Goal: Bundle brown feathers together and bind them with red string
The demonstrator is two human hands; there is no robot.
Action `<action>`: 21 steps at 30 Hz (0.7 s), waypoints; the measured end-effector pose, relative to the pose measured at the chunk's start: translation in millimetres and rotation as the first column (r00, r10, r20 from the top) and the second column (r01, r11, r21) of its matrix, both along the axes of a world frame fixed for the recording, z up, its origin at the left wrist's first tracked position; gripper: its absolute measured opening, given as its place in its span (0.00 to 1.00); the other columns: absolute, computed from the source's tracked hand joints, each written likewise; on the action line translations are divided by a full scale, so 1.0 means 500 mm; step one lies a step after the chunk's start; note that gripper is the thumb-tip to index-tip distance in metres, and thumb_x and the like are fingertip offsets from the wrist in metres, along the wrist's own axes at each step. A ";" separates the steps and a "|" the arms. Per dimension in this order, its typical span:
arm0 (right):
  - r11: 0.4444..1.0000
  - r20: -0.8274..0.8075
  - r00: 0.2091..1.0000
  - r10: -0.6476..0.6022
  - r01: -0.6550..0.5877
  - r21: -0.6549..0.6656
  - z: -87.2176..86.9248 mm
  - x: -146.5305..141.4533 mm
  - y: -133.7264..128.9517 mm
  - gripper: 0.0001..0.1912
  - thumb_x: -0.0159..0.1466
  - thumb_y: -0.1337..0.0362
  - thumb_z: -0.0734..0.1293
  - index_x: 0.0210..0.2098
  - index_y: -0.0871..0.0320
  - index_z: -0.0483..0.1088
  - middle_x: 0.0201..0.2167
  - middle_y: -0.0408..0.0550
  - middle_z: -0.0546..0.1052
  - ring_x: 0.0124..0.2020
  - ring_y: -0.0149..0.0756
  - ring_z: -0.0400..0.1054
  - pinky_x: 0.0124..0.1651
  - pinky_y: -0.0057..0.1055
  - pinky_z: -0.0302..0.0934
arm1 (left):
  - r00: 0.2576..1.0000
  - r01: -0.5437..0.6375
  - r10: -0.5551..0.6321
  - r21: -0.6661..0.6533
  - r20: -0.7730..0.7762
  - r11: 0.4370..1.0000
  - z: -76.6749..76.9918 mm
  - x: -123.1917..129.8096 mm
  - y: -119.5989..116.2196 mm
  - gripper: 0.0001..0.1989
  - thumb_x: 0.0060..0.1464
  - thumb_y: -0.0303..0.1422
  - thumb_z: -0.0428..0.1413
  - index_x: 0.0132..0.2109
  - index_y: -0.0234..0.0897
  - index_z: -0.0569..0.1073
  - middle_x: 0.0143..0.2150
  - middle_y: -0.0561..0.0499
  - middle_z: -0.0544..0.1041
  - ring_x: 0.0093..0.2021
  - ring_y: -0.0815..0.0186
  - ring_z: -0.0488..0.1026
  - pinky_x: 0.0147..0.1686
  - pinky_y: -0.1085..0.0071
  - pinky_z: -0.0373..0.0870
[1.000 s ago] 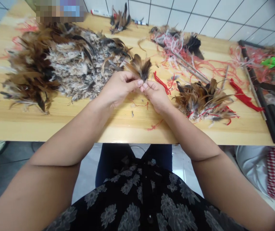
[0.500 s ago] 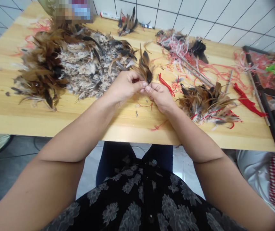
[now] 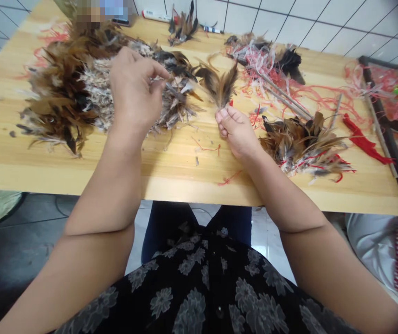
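Observation:
In my right hand (image 3: 235, 127), thumb and fingers pinch a small bunch of brown and black feathers (image 3: 220, 86) by its base, with the tips fanned upward. My left hand (image 3: 132, 86) is over the big feather pile (image 3: 96, 95), its thumb and index finger brought together. Whatever is between those fingertips is too blurred to make out. Pale fluffy quill ends fill the pile's middle, and brown feathers lie along its left side. Beside my right wrist lies a stack of feather bunches (image 3: 296, 144) tied with red string.
Red string (image 3: 366, 141) lies to the right, near a dark-framed tray (image 3: 387, 120) with pink strands. Thin sticks (image 3: 287, 102) and pink and white strips (image 3: 254, 60) are farther back. Markers (image 3: 155, 16) and a small feather bunch (image 3: 184, 25) sit by the tiled wall.
My hands, together at the feather bunch before, have parted. The left has moved left and up over the pile. The right keeps the bunch, which now fans out more visibly.

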State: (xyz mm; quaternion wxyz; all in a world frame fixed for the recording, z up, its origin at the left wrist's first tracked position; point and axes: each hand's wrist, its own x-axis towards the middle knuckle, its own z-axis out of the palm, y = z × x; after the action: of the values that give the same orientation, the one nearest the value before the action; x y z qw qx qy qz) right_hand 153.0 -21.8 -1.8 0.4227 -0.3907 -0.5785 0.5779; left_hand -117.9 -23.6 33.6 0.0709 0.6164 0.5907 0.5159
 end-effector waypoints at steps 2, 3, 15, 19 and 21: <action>1.000 -0.002 1.000 -0.014 0.014 -0.027 0.010 -0.003 -0.005 0.23 0.85 0.50 0.70 0.36 0.53 0.63 0.30 0.38 0.60 0.29 0.26 0.51 0.31 0.21 0.53 | 0.998 0.041 -0.041 -0.016 -0.042 0.999 -0.010 0.004 0.004 0.25 0.43 0.16 0.71 0.44 0.51 0.92 0.46 0.45 0.71 0.56 0.43 0.63 0.68 0.48 0.63; 0.999 -0.004 1.000 -0.022 0.022 -0.041 0.015 -0.005 -0.007 0.23 0.85 0.52 0.69 0.36 0.54 0.62 0.30 0.38 0.60 0.29 0.26 0.50 0.31 0.21 0.53 | 0.997 0.058 -0.059 -0.036 -0.047 0.998 -0.015 0.007 0.006 0.26 0.43 0.17 0.71 0.44 0.53 0.92 0.46 0.44 0.70 0.57 0.42 0.61 0.70 0.46 0.60; 0.997 0.052 0.997 -0.061 0.064 -0.049 0.013 -0.006 -0.005 0.27 0.83 0.47 0.71 0.34 0.53 0.61 0.27 0.36 0.55 0.28 0.27 0.49 0.30 0.23 0.51 | 0.990 -0.005 -0.020 -0.181 -0.138 0.983 -0.024 0.011 0.022 0.11 0.51 0.36 0.69 0.29 0.52 0.73 0.49 0.40 0.72 0.61 0.36 0.57 0.69 0.40 0.56; 0.997 0.035 0.997 -0.069 0.070 -0.024 0.002 -0.006 -0.001 0.26 0.83 0.46 0.71 0.34 0.52 0.62 0.26 0.36 0.54 0.28 0.28 0.49 0.31 0.25 0.52 | 0.991 0.066 -0.088 -0.209 -0.097 0.976 -0.022 0.017 0.007 0.07 0.56 0.33 0.71 0.39 0.49 0.82 0.51 0.41 0.71 0.62 0.40 0.53 0.74 0.44 0.52; 0.998 0.040 0.997 -0.061 0.062 -0.016 -0.001 -0.007 -0.001 0.26 0.82 0.44 0.71 0.35 0.52 0.64 0.26 0.37 0.55 0.28 0.29 0.50 0.31 0.26 0.53 | 0.991 0.078 -0.100 -0.225 -0.087 0.971 -0.026 0.017 0.009 0.07 0.55 0.34 0.71 0.36 0.49 0.80 0.48 0.41 0.68 0.62 0.39 0.52 0.74 0.44 0.50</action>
State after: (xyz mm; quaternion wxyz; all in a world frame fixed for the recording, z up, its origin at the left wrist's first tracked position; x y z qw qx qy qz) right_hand 149.7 -22.4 -2.5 0.4253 -0.4234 -0.5695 0.5617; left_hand -109.3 -19.0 20.8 0.1331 0.6551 0.6189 0.4124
